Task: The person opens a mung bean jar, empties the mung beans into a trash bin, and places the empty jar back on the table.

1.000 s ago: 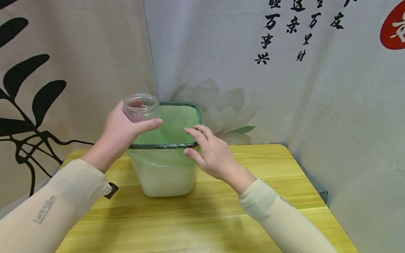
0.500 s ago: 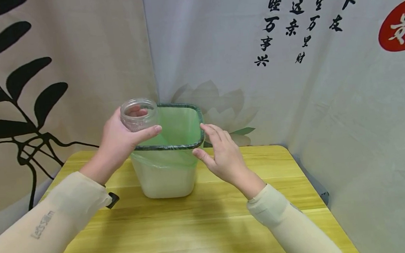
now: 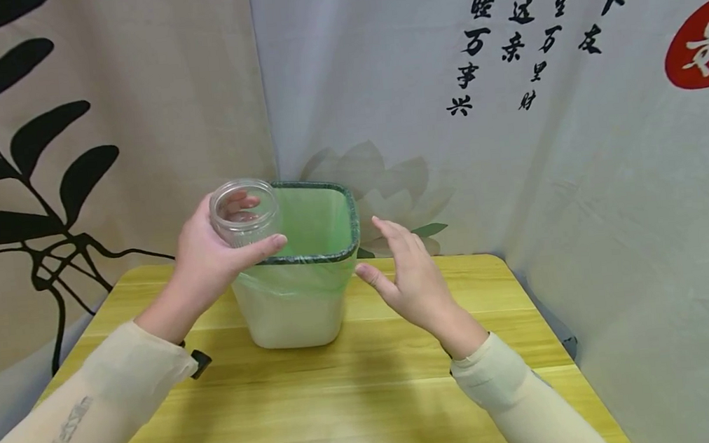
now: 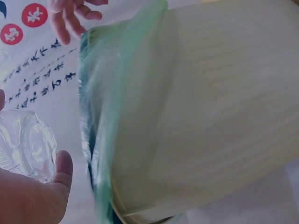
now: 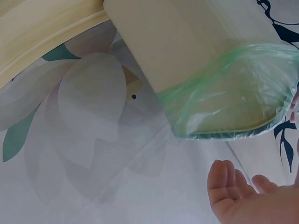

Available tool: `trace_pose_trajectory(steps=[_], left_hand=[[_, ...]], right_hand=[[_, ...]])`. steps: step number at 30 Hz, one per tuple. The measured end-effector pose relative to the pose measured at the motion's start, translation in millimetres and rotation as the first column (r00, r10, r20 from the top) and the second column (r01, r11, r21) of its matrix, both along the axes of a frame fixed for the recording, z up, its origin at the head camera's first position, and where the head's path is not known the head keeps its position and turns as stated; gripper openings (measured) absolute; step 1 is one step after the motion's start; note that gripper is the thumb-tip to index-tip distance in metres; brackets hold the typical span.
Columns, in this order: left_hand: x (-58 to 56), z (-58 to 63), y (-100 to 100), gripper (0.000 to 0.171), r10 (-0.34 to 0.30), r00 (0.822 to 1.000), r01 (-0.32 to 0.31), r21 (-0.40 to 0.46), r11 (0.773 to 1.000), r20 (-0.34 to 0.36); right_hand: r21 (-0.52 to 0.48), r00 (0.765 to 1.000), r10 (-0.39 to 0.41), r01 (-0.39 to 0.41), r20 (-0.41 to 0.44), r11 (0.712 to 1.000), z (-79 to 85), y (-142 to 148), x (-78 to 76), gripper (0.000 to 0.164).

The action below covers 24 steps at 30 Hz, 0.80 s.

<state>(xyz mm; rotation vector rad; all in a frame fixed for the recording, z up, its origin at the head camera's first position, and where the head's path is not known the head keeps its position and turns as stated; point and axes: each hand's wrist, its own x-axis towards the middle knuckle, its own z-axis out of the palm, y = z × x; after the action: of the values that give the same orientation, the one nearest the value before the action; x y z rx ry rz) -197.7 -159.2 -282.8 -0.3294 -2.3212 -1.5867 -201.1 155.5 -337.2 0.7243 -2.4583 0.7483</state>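
In the head view my left hand (image 3: pixel 205 245) grips a clear, lidless jar (image 3: pixel 245 213) at the left side of a trash bin (image 3: pixel 293 315). Its thumb crosses the jar's near side, and fingertips show through the clear wall. The pale bin stands upright, lined with a green plastic bag (image 3: pixel 316 214) folded over its dark rim. Just right of the bin, my right hand (image 3: pixel 413 283) hovers apart from it, holding nothing, fingers loosely extended. The left wrist view shows the jar (image 4: pixel 28 144) beside the bag-covered rim. From the right wrist, the bag's overhang (image 5: pixel 224 102) appears near my fingers.
A yellow wood-grain table (image 3: pixel 321 421) carries the bin near its back edge. Behind hangs a cloth backdrop (image 3: pixel 354 74) printed with leaves, a lotus and black characters. A small black object (image 3: pixel 200 364) sticks out by my left cuff.
My right hand has left the bin's rim and moved right, toward me. My left hand has lowered slightly with the jar, whose mouth now tips more toward me.
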Motion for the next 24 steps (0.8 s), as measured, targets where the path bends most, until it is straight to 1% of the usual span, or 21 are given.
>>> trace_pose_trajectory(steps=[4,7,17,20,24], left_hand=[[8.7,-1.9,-0.2,0.083,-0.021,1.000,0.022,0.022,1.000,-0.022],[15.8,-6.4,-1.4,0.083,-0.029,0.999,0.031,0.045,0.999,-0.032],[42.7,-24.1,-5.5,0.082,0.002,0.997,0.005,0.088,0.996,-0.084],[49.6,-30.3,-5.9,0.084,0.016,0.995,-0.008,0.080,0.997,-0.094],[57.1,-40.3,-6.1,0.085,0.017,0.995,-0.010,0.074,0.997,-0.098]], right_hand=[[-0.021,0.999,-0.019,0.019,0.036,1.000,1.0,10.7,6.3,0.078],[-0.020,0.998,-0.036,0.037,0.056,0.999,1.0,18.8,10.8,0.079],[-0.047,0.991,-0.087,0.092,0.098,0.995,-3.7,42.1,28.2,0.078],[-0.053,0.988,-0.105,0.111,0.110,0.992,-4.9,49.0,34.6,0.077],[-0.060,0.987,-0.121,0.128,0.106,0.990,-8.5,58.3,41.1,0.076]])
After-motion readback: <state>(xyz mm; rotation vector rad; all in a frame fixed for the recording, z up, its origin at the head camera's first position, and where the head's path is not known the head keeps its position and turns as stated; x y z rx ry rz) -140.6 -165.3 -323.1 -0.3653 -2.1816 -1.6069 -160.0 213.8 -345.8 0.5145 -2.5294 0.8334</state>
